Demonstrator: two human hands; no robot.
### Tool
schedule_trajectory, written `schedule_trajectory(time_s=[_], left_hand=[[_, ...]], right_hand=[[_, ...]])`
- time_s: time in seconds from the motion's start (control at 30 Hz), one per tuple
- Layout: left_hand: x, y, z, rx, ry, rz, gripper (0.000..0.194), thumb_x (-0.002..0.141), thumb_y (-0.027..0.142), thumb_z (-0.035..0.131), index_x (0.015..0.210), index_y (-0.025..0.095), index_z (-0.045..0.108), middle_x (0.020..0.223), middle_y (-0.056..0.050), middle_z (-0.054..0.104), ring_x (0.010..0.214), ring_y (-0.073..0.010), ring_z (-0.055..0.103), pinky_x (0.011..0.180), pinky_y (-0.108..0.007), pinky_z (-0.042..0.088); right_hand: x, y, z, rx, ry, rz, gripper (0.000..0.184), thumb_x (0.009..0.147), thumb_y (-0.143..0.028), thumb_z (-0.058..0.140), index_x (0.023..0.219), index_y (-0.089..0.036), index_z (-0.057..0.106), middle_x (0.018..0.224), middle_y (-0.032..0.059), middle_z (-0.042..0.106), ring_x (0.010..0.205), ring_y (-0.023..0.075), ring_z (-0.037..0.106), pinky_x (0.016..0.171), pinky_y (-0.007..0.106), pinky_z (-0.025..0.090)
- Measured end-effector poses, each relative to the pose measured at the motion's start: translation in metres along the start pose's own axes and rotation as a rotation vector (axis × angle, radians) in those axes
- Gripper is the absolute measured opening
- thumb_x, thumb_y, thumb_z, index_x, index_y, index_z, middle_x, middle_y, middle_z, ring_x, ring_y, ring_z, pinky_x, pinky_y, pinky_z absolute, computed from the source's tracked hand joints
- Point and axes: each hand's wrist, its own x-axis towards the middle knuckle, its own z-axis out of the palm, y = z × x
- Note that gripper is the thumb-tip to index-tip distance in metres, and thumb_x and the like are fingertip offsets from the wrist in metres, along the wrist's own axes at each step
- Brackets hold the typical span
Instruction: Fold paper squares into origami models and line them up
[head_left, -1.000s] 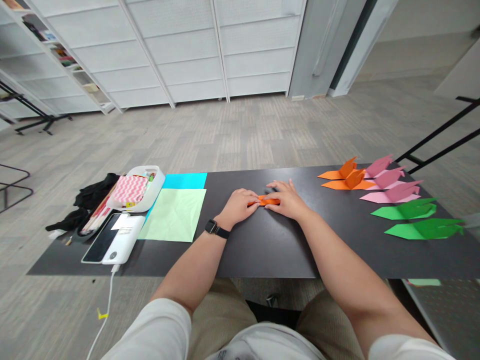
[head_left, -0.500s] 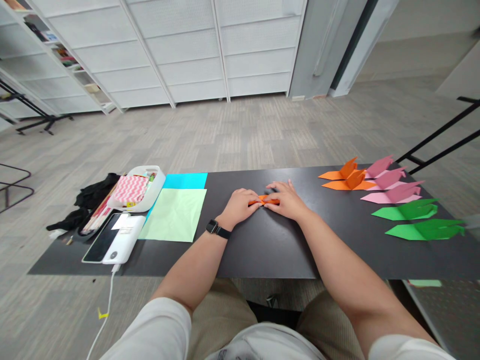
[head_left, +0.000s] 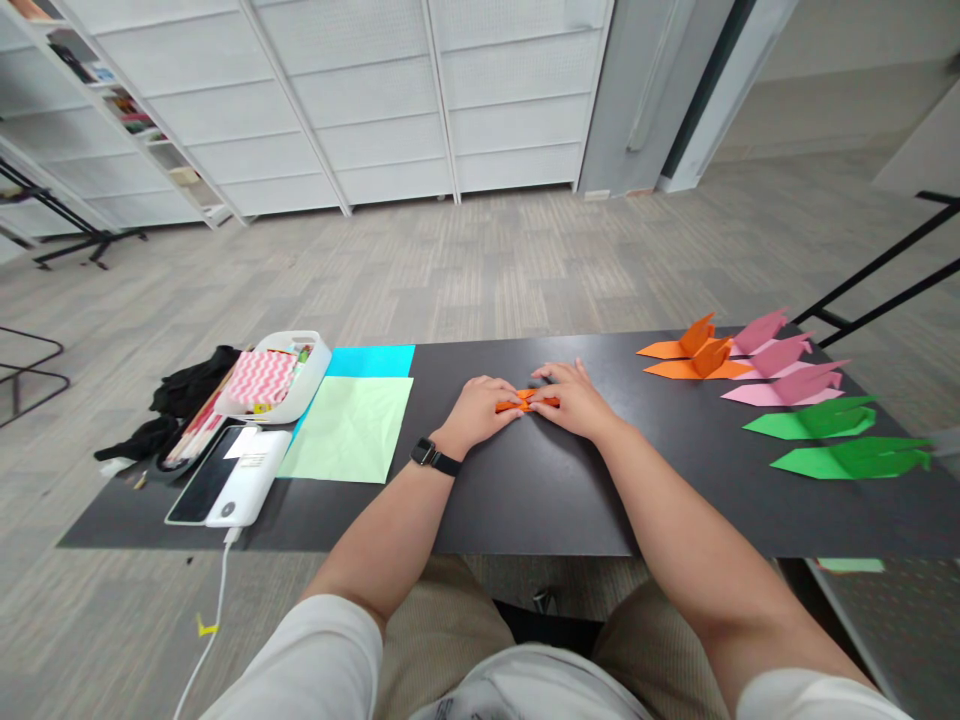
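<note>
A narrow folded piece of orange origami paper (head_left: 526, 396) lies on the dark table in front of me, partly covered by my fingers. My left hand (head_left: 484, 411) grips its left end, thumb and fingers closed over it; a black watch is on that wrist. At the right end my right hand (head_left: 574, 400) pinches the paper between thumb and fingers, some fingers raised a little. Both hands rest low against the tabletop. Off to the right stand finished-looking folded paper birds: orange birds (head_left: 697, 368), pink birds (head_left: 787, 385) and green birds (head_left: 847, 460).
On the left are a light green sheet (head_left: 349, 430), a blue sheet (head_left: 375, 361), a white basket (head_left: 319, 360) with a pink patterned packet, a white power bank (head_left: 251, 480) with a cable, a phone (head_left: 202, 490) and black cloth (head_left: 195, 385). The dark table (head_left: 555, 500) ends near my lap.
My fingers have shifted very slightly on the orange paper, and a little more of its middle shows between them. Everything else stays in place.
</note>
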Motion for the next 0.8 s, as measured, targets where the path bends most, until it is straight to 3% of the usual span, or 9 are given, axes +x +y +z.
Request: schedule_trajectory(time_s=[0.3,0.4,0.53,0.7,0.8], left_hand=[[0.0017,0.0077,-0.0026,0.006,0.022,-0.008,0.026,0.106,0.035,0.057,0.105,0.028,0.082,0.117,-0.003,0.080,0.107,-0.0220,0.068,0.106,-0.043,0.047],[0.0005,0.0084,-0.0034,0.023,0.017,-0.001,0.025,0.105,0.032,0.058,0.103,0.029,0.082,0.118,-0.002,0.079,0.108,-0.0225,0.068,0.109,-0.045,0.045],[-0.0019,0.0073,-0.0031,0.034,0.030,0.005,0.023,0.103,0.032,0.060,0.101,0.029,0.082,0.117,-0.002,0.079,0.107,-0.0224,0.068,0.114,-0.047,0.041],[-0.0021,0.0081,-0.0022,0.031,0.032,0.006,0.026,0.104,0.031,0.058,0.116,0.032,0.081,0.117,-0.002,0.079,0.108,-0.0219,0.067,0.113,-0.046,0.041],[-0.0016,0.0097,-0.0020,0.035,0.035,0.007,0.029,0.106,0.031,0.054,0.114,0.032,0.082,0.115,-0.002,0.077,0.106,-0.0215,0.066,0.112,-0.045,0.042]], right_hand=[[0.0028,-0.0014,0.0001,-0.010,0.033,0.035,0.022,0.101,-0.038,0.063,0.104,-0.035,0.084,0.132,0.0053,0.069,0.133,0.0301,0.058,0.127,0.075,0.015],[0.0027,-0.0035,-0.0022,-0.028,0.033,0.047,0.026,0.103,-0.037,0.059,0.111,-0.038,0.083,0.133,0.0061,0.068,0.133,0.0309,0.057,0.127,0.076,0.015],[0.0017,-0.0055,-0.0028,-0.050,-0.012,0.039,0.025,0.102,-0.038,0.061,0.105,-0.037,0.085,0.132,0.0063,0.068,0.134,0.0325,0.056,0.127,0.078,0.013],[0.0018,-0.0058,-0.0016,-0.047,-0.033,0.037,0.025,0.101,-0.039,0.061,0.101,-0.035,0.085,0.134,0.0065,0.068,0.134,0.0323,0.055,0.126,0.078,0.014],[0.0025,-0.0055,-0.0007,-0.041,-0.036,0.045,0.028,0.102,-0.040,0.058,0.101,-0.035,0.085,0.134,0.0066,0.068,0.134,0.0320,0.055,0.126,0.078,0.014]])
